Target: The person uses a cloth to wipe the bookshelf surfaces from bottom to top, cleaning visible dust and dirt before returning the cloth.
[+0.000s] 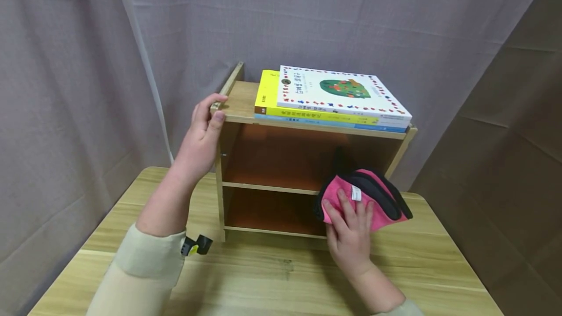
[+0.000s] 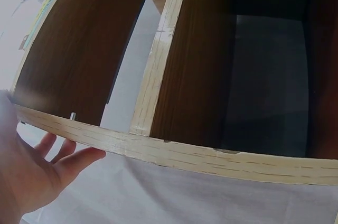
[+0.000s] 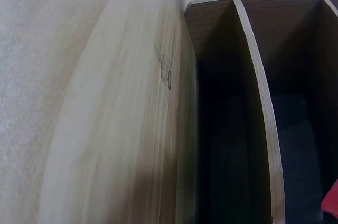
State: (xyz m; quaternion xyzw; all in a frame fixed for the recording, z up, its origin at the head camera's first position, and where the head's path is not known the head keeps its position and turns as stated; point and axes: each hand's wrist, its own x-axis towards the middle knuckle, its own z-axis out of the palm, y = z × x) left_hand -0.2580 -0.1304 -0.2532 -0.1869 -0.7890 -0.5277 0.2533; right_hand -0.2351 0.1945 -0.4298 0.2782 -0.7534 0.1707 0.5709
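A small wooden shelf unit stands on a wooden table. My left hand grips its upper left corner, thumb at the front edge and fingers over the side panel. In the left wrist view the left hand is at the panel's edge, fingers on its outer face. My right hand holds a folded pink cloth with black edging and a white label, its fingers spread over the front. The cloth overlaps the unit's right front edge and hides part of it. A pink corner of the cloth enters the right wrist view.
Several books lie stacked on the unit's top, a white illustrated book uppermost above a yellow book. The wooden table extends in front and to both sides. Grey curtains hang behind. A small metal peg sticks out of the side panel.
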